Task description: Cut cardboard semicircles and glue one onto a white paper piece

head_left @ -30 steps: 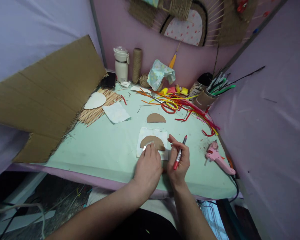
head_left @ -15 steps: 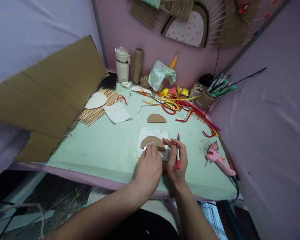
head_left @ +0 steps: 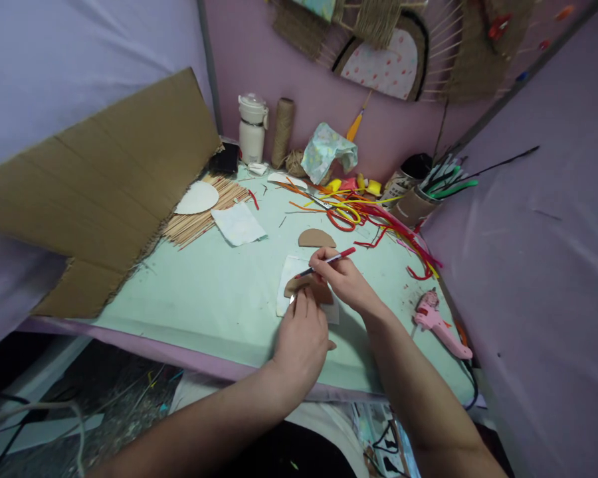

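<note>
A brown cardboard half-disc (head_left: 299, 285) lies on a white sheet (head_left: 290, 271) in the middle of the pale green table (head_left: 219, 292). My left hand (head_left: 301, 338) presses flat on the half-disc's near edge, fingers stretched out. My right hand (head_left: 339, 275) is closed on a red pen (head_left: 329, 261), its tip at the half-disc's top edge. A second brown half-disc (head_left: 317, 238) lies just beyond.
A big cardboard sheet (head_left: 94, 186) leans at the left over a bundle of thin sticks (head_left: 199, 216). Red and yellow cords with scissors (head_left: 339, 211) lie behind. A pink glue gun (head_left: 436, 322) lies at the right. A bottle (head_left: 252, 128), a twine spool (head_left: 282, 123) and a pen cup (head_left: 412, 199) stand at the back.
My right hand has turned the red pen and moved forward and left over the half-disc, bringing the tip down to it. My left hand has stayed on the half-disc.
</note>
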The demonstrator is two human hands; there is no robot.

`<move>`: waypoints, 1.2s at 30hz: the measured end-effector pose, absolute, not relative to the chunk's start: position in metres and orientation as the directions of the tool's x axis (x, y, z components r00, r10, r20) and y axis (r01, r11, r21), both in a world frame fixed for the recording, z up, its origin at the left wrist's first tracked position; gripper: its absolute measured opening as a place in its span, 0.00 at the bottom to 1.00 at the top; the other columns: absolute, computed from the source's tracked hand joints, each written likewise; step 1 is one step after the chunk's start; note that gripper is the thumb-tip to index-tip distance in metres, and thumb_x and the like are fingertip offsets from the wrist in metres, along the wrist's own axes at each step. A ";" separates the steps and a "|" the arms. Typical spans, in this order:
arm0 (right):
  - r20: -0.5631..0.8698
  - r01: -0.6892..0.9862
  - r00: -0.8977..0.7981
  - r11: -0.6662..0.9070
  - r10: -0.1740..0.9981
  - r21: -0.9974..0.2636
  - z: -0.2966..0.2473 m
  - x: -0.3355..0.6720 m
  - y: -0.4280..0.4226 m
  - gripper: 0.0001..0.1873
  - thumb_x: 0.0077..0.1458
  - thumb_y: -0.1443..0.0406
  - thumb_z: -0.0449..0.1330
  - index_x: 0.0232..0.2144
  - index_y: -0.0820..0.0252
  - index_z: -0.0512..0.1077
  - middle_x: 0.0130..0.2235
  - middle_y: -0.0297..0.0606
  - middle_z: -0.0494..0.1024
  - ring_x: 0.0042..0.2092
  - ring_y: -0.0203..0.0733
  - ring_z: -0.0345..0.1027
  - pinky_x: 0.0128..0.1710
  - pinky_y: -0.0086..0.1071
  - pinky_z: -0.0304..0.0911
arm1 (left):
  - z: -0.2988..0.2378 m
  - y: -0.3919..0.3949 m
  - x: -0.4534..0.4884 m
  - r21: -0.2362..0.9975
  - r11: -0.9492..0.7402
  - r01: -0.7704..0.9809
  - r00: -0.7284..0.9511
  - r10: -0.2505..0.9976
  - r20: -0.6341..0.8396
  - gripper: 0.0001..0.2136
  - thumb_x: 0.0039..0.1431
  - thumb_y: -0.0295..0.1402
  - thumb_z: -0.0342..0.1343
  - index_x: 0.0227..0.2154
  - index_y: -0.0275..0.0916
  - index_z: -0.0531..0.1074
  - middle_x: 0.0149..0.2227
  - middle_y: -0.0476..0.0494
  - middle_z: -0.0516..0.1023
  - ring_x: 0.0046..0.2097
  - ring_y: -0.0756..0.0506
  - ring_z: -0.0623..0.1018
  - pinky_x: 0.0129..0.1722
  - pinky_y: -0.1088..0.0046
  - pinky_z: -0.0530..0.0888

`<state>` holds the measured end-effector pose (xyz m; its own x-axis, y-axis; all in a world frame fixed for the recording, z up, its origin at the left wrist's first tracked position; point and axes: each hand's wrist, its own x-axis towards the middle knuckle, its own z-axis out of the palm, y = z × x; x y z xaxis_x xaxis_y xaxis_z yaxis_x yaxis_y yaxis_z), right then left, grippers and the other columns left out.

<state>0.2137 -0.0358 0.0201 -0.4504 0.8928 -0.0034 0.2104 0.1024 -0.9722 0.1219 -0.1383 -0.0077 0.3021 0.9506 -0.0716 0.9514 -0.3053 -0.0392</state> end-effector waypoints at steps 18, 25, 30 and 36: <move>-0.175 -0.004 -0.459 -0.199 0.871 -0.980 -0.013 0.199 -0.017 0.15 0.52 0.54 0.61 0.26 0.57 0.63 0.17 0.25 0.64 0.19 0.29 0.51 0.20 0.26 0.45 | -0.003 -0.137 0.129 -0.072 -0.279 0.958 0.271 0.957 -0.099 0.35 0.58 0.48 0.57 0.57 0.20 0.67 0.62 0.17 0.64 0.64 0.31 0.64 0.60 0.59 0.63; -0.166 -0.013 -0.459 -0.194 0.873 -0.981 -0.019 0.200 -0.016 0.14 0.53 0.54 0.61 0.27 0.58 0.66 0.18 0.25 0.66 0.19 0.28 0.51 0.20 0.25 0.45 | -0.004 -0.136 0.132 -0.132 -0.286 0.949 0.275 0.956 -0.099 0.36 0.59 0.49 0.56 0.57 0.19 0.66 0.61 0.17 0.65 0.64 0.31 0.64 0.61 0.60 0.62; -0.158 -0.138 -0.412 -0.233 0.897 -0.963 -0.019 0.201 -0.012 0.14 0.51 0.56 0.63 0.26 0.57 0.65 0.17 0.26 0.65 0.18 0.28 0.50 0.18 0.24 0.43 | -0.004 -0.135 0.129 -0.089 -0.307 0.947 0.298 0.949 -0.102 0.33 0.59 0.47 0.57 0.57 0.21 0.68 0.60 0.19 0.67 0.64 0.32 0.64 0.61 0.58 0.63; -0.101 -0.405 -0.132 -0.146 0.986 -0.903 -0.010 0.222 0.007 0.14 0.48 0.59 0.64 0.25 0.56 0.62 0.16 0.24 0.63 0.18 0.29 0.49 0.18 0.24 0.47 | -0.005 -0.134 0.127 0.003 -0.313 0.950 0.312 0.944 -0.106 0.33 0.58 0.45 0.60 0.56 0.18 0.68 0.62 0.15 0.63 0.65 0.30 0.62 0.61 0.57 0.62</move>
<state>0.2219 0.0070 -0.0101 -0.1316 0.9862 -0.1006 -0.4045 -0.1460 -0.9028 0.1266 -0.1343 -0.0051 0.3119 0.9441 -0.1063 0.9496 -0.3134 0.0031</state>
